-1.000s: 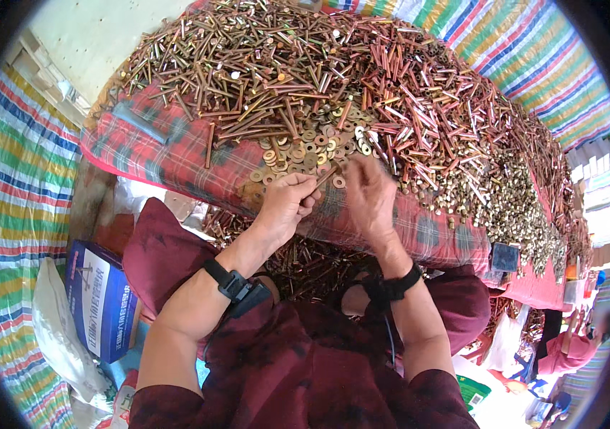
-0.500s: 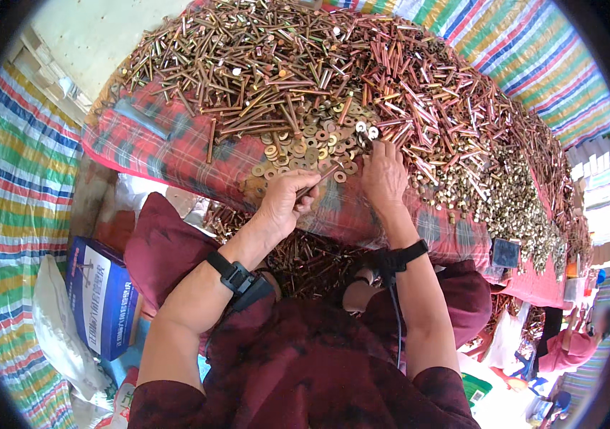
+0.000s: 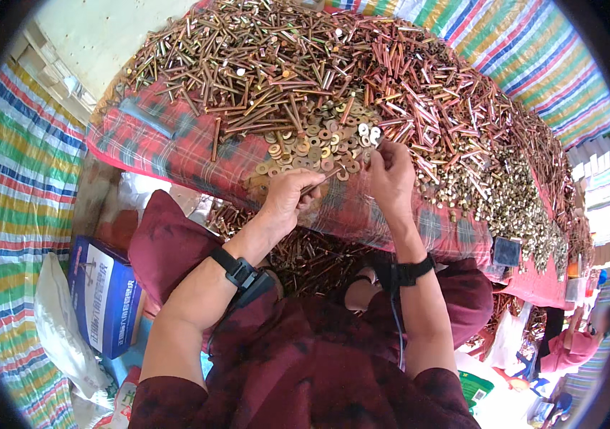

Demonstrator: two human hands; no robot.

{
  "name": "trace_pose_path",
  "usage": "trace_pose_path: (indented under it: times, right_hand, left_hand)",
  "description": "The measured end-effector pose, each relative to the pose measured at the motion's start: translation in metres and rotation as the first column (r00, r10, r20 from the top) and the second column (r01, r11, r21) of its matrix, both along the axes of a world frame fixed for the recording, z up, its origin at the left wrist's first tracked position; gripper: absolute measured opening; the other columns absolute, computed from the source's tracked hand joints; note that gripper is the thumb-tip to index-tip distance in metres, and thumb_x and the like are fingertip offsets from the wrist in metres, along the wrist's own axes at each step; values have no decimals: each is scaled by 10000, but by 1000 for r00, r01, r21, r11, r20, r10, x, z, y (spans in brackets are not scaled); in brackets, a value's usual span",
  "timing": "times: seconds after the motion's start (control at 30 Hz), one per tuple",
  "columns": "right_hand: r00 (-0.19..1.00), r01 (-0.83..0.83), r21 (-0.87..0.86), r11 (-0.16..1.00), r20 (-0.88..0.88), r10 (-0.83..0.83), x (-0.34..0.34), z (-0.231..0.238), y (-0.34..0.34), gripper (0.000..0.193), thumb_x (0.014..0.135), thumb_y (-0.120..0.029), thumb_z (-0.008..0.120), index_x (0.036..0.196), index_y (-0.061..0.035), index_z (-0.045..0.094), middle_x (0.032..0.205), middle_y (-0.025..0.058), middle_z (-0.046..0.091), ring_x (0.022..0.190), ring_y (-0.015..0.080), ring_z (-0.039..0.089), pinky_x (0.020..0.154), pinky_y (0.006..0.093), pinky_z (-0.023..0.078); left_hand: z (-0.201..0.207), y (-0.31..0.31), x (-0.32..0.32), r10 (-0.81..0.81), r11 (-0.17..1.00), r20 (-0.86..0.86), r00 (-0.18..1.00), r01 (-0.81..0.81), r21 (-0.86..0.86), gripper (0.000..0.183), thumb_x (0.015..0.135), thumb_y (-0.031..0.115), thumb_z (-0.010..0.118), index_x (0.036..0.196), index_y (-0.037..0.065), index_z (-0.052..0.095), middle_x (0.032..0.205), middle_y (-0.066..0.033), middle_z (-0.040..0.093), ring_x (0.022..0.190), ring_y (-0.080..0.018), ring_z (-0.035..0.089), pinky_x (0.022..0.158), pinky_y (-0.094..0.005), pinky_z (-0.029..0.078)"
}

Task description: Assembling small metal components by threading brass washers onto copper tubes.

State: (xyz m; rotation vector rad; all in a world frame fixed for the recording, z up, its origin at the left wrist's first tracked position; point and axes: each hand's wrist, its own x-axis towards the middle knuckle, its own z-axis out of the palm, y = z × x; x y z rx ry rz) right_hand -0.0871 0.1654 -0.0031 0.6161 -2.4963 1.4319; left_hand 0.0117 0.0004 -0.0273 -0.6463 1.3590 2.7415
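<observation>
My left hand (image 3: 293, 194) is closed around a thin copper-coloured bolt (image 3: 330, 173), whose end sticks out to the right past the fingers. A pile of flat brass-coloured washers (image 3: 313, 141) lies just beyond it on the red plaid cloth (image 3: 197, 161). My right hand (image 3: 393, 177) is at the right side of the washers, with thumb and fingers pinched together; whatever they hold is too small to make out. Two or so bright silvery washers (image 3: 369, 133) lie close to its fingertips.
A large heap of copper-coloured bolts and sleeves (image 3: 305, 57) covers the far part of the surface. Small brass-coloured nuts (image 3: 476, 179) spread to the right, near a dark square object (image 3: 505, 252). A blue box (image 3: 104, 297) stands at lower left; another person (image 3: 573, 343) sits far right.
My right hand has turned and curled its fingers into a pinch, shifting slightly right beside the washers. The left hand stays almost in place, still holding the bolt.
</observation>
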Motion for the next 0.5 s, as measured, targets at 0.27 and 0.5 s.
trace_pose_path:
  times: [0.27,0.5]
  right_hand:
    - [855,160,-743,650,433,285,31,2,11,250,889,-59,574,1102,35,482,926,88,640,736,115,590,650,258,487]
    - [802,147,-710,688,493,337,48,-12,12,212,878,-80,602,1051,20,533,902,64,639,755,104,585,667,248,486]
  left_hand:
    - [-3,3,-3,-148,988,-56,987,150,40,89,814,107,644,808,25,611,659,-36,560,527,-66,432,456,-193,281]
    - [-10,20,-4,-101,974,-137,986,69,-217,117,851,133,605,864,17,611,768,-51,604,630,-96,509,577,-221,384]
